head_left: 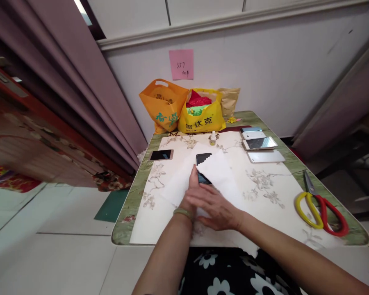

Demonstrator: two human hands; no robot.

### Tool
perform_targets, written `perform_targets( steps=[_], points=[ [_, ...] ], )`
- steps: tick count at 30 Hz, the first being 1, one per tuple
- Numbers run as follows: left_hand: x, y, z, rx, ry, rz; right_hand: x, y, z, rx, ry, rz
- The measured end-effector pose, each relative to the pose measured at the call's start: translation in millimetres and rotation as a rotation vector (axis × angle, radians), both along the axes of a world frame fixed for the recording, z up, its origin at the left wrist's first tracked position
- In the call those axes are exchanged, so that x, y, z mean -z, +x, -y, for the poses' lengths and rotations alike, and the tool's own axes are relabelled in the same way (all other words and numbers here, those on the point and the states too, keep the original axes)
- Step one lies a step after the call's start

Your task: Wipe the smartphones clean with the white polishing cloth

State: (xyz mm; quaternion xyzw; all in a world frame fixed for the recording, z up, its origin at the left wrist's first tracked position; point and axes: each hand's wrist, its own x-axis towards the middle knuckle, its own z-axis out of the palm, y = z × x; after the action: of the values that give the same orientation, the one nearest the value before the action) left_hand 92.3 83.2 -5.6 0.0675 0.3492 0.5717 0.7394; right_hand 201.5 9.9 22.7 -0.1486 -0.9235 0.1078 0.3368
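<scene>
A dark smartphone [201, 178] stands out from under a white sheet [219, 172] with a jagged edge, which covers its right side. My left hand [193, 180] grips the phone along its left edge; most of its fingers are hidden by the sheet and the other hand. A pale green bangle [183, 213] circles that wrist. My right hand [213, 205] lies across the left palm and the sheet's lower part, fingers stretched out and flat. Beyond the phone, a small white-capped bottle [213, 139] stands upright.
Another phone [161, 155] lies on the left. Several phones [260, 143] are at the back right, near scissors [318, 200] with yellow and red handles by the right edge. An orange bag [164, 106], a yellow bag [201, 119] and a brown paper pouch [230, 100] stand against the wall.
</scene>
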Motion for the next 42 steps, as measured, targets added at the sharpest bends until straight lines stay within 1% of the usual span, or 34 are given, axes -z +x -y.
perform_targets(
  steps=[1, 3, 4, 5, 6, 8, 11, 13, 16, 18, 20, 22, 25, 30, 33, 35, 36, 38, 40, 42],
  points=[
    [0.7, -2, 0, -0.011, -0.002, 0.007, -1.4, 10, -8, 0.092, -0.015, -0.08],
    [-0.5, -3, -1, 0.004, 0.015, 0.053, -0.8, 27, -28, 0.327, -0.042, -0.211],
    [-2.0, -3, -1, 0.028, 0.022, 0.073, 1.4, 34, -40, 0.43, -0.054, -0.229],
    [-3.6, -4, -1, 0.058, 0.028, 0.094, 5.0, 39, -50, 0.503, -0.059, -0.213],
    [-4.9, -4, -1, 0.09, 0.033, 0.117, 9.4, 42, -60, 0.539, -0.06, -0.166],
    [-5.8, -6, -1, 0.134, 0.034, 0.158, 19.2, 45, -72, 0.519, -0.048, -0.036],
    [-1.4, -10, 1, 0.148, 0.009, 0.181, 29.9, 42, -76, 0.409, -0.026, 0.103],
    [4.0, -11, 1, 0.14, -0.013, 0.17, 31.9, 38, -72, 0.341, -0.014, 0.147],
    [10.5, -12, 0, 0.122, -0.037, 0.155, 29.6, 32, -69, 0.237, -0.004, 0.223],
    [11.8, -11, -2, 0.125, -0.054, 0.152, 27.9, 28, -72, 0.22, -0.015, 0.277],
    [10.4, -10, -4, 0.139, -0.072, 0.152, 27.5, 23, -77, 0.267, -0.035, 0.308],
    [7.3, -8, -7, 0.157, -0.08, 0.156, 28.2, 16, -85, 0.346, -0.058, 0.314],
    [1.9, -5, -10, 0.19, -0.042, 0.176, 29.4, 5, -99, 0.501, -0.116, 0.301],
    [-3.4, -3, -7, 0.239, 0.026, 0.169, 30.8, -6, -119, 0.779, -0.285, 0.254],
    [-4.2, -3, -3, 0.225, 0.018, 0.167, 35.5, -4, -119, 0.937, -0.352, 0.225],
    [-4.1, -4, -1, 0.196, -0.005, 0.177, 40.7, 1, -112, 0.995, -0.355, 0.234],
    [-3.9, -4, -1, 0.177, -0.009, 0.183, 43.3, 4, -106, 0.999, -0.34, 0.246],
    [-3.1, -6, -1, 0.144, -0.004, 0.201, 47.1, 10, -91, 0.95, -0.281, 0.272],
    [-2.1, -7, -1, 0.139, 0.013, 0.221, 47.1, 18, -73, 0.844, -0.212, 0.292],
    [-1.0, -9, -1, 0.152, 0.021, 0.239, 41.7, 26, -55, 0.71, -0.171, 0.301]
  ],
)
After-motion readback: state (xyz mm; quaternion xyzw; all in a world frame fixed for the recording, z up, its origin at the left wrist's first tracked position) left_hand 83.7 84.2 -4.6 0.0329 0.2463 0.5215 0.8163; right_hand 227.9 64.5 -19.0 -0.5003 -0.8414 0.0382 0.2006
